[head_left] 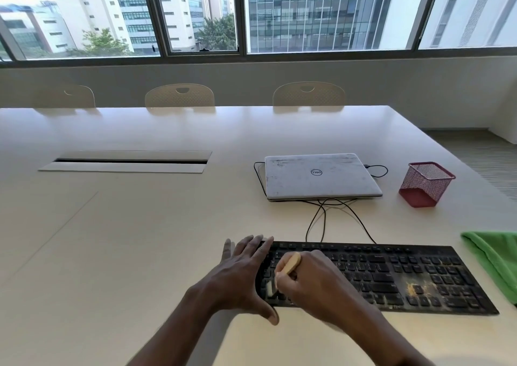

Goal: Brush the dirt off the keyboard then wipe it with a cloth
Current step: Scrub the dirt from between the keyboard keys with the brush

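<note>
Head view: the black keyboard [391, 276] lies on the near part of the table [140, 225], its long axis running left to right. The left hand [237, 273] rests flat on its left end, fingers straight. The right hand [313, 279] grips a wooden brush [289, 265], handle tilted up and away, bristles down on the left keys. Yellowish crumbs [412, 287] speckle the right keys. A green cloth [495, 256] lies just right. Behind are a closed laptop [319, 175], its cables [324, 217], and a red mesh cup [425, 183] showing only its base inside.

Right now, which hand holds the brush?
The right hand grips the pale wooden-handled brush; the left hand rests flat, fingers straight, on the black keyboard.
</note>
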Action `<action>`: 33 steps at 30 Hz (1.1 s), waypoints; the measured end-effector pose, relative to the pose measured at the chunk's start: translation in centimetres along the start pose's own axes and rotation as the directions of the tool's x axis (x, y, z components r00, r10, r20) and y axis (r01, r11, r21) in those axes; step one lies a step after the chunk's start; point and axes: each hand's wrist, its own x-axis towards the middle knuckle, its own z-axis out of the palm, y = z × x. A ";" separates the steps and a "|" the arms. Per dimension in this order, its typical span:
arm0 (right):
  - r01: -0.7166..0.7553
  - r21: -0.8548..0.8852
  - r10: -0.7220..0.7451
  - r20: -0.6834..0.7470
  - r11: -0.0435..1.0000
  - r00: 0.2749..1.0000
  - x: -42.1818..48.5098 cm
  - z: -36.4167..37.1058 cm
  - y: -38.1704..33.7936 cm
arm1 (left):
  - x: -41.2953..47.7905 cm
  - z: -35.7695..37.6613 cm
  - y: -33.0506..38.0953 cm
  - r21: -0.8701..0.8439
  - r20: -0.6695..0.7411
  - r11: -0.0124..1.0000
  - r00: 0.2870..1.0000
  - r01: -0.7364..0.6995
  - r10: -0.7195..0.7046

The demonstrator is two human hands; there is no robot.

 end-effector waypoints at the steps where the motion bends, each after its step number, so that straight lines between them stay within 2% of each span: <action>1: -0.008 -0.014 0.008 0.038 1.000 0.999 -0.1 0.0 0.0 | 0.0 0.0 0.0 0.002 -0.002 1.000 1.000 -0.003 0.003; 3: -0.019 -0.011 0.020 0.092 1.000 0.996 -0.2 -0.2 -0.1 | 0.1 0.0 -0.1 0.001 -0.001 1.000 1.000 -0.004 0.004; 7: -0.041 0.027 0.042 -0.049 0.999 0.998 0.0 -1.7 0.6 | 0.1 0.0 -0.1 0.014 0.000 1.000 1.000 -0.006 0.006; 8: -0.036 0.023 0.037 -0.045 0.999 0.998 -0.1 -2.0 0.7 | 0.2 0.0 -0.1 0.021 -0.003 1.000 1.000 -0.008 0.008; 12: -0.011 -0.073 0.020 0.122 0.997 0.992 -0.4 -1.9 1.0 | 0.6 0.1 0.3 0.046 -0.003 0.999 1.000 -0.029 0.029; 14: -0.009 -0.092 0.020 0.114 0.996 0.993 -0.3 -2.2 1.2 | 0.8 0.1 0.5 0.048 -0.004 0.998 0.999 -0.033 0.033; 18: 0.011 -0.073 -0.011 0.001 0.997 1.000 -0.1 -2.2 1.3 | 1.1 0.0 0.6 0.053 0.007 0.998 0.999 -0.043 0.042; 22: 0.004 -0.100 0.009 0.133 0.995 0.991 -0.4 -2.0 1.4 | 1.2 0.0 0.6 0.054 0.010 0.997 0.999 -0.053 0.053; 27: 0.003 -0.103 -0.003 0.005 0.995 1.000 -0.1 -2.6 1.8 | 1.3 -0.1 0.6 0.051 0.011 0.997 0.998 -0.059 0.058; 31: 0.010 -0.094 0.004 0.142 0.995 0.990 -0.5 -2.0 1.5 | 1.5 -0.4 1.1 0.051 0.019 0.996 0.997 -0.075 0.074; 33: 0.011 -0.090 0.001 0.135 0.996 0.991 -0.4 -2.2 1.6 | 1.6 -0.5 1.2 0.045 0.027 0.996 0.996 -0.081 0.080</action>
